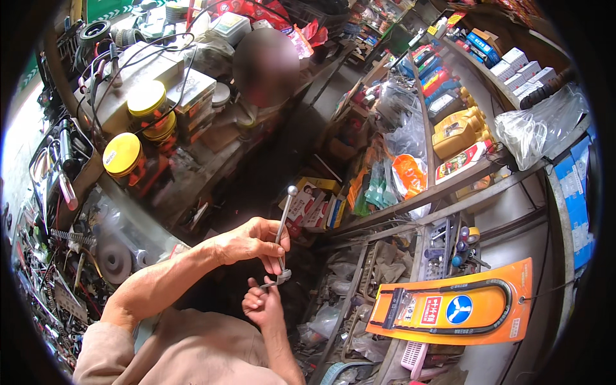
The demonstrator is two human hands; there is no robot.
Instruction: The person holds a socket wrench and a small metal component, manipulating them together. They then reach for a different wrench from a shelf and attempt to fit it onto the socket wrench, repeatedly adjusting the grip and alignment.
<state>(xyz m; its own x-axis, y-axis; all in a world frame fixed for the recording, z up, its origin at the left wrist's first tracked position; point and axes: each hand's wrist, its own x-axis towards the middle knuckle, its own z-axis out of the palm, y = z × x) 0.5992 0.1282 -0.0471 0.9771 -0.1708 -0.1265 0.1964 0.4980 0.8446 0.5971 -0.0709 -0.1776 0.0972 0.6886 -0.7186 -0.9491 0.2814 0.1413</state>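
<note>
At the frame's centre, the left hand (pixel 251 244) pinches a ball-ended metal rod (pixel 285 215). Just below, the right hand (pixel 264 309), fingers curled, grips the rod's lower end.

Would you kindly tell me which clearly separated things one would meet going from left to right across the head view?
Front yellow-lidded jar → ball-ended metal rod → hanging orange package → blue boxes.
</note>
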